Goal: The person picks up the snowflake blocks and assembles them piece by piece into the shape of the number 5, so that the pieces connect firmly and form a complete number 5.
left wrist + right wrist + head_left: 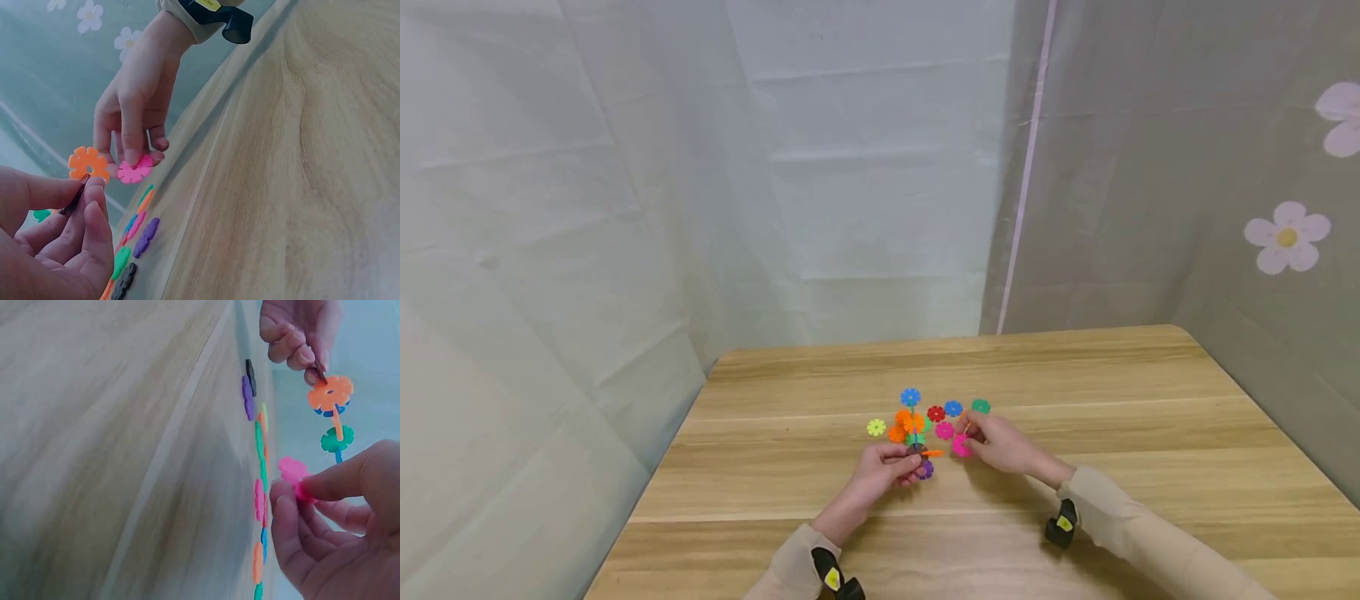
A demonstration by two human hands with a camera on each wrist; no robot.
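mid-surface (1075, 375): left hand (880, 473) pinches the joined flower-disc cluster (913, 427); right hand (1003, 446) pinches a pink disc (961, 447) just beside it; loose discs (952, 408) behind.

Your left hand (880, 471) pinches a small cluster of joined snowflake discs (913, 429), orange, green and blue ones slotted edge to edge, lifted just above the wooden table. Your right hand (1000, 446) pinches a single pink disc (961, 447) between thumb and fingertips, holding it just beside the cluster, its petalled rim facing the orange disc (88, 164) without touching it.
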